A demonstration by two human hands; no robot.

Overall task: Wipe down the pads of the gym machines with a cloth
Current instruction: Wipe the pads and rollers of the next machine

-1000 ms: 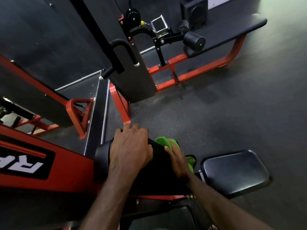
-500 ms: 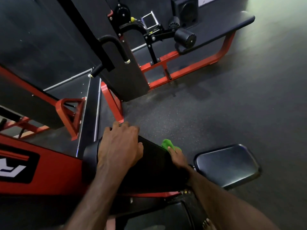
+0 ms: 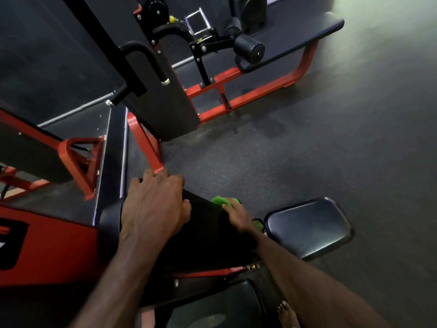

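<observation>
1. Leftmost, a red machine frame (image 3: 47, 245) fills the near-left corner, with part of a black-and-white label at its edge; the lettering is cut off and cannot be read.
2. Beyond it, a red triangular bracket (image 3: 81, 162) stands beside a dark upright rail, and a dark wall (image 3: 47, 55) closes the far left of the room.
3. Next, the left hand (image 3: 153, 209) lies palm down on the black pad (image 3: 205, 233), fingers bent over its far edge and thumb on the top face, so it grips the pad itself.
4. Farther off at centre, a black shroud (image 3: 165, 102) with a curved black handle (image 3: 144, 58) rises from a red base.
5. Just right of the left hand, the right hand (image 3: 238, 216) presses a green cloth (image 3: 222, 201) against the right end of the same pad; the fingers curl around the cloth, which shows above the fingertips and again in a small patch by the wrist.
6. Immediately right of that, a black seat pad (image 3: 307, 228) with a shiny, slightly worn surface sits close to the cloth hand.
7. Far right of centre, a long black bench pad (image 3: 295, 41) rests on a red tube frame (image 3: 260, 91), with a black roller pad (image 3: 249, 49) just beside it.
8. Underfoot, dark speckled rubber floor (image 3: 331, 150) runs across the whole right side, lit paler toward the far right corner.
9. Near the bottom edge, a bare foot (image 3: 287, 314) shows beside the right forearm.
</observation>
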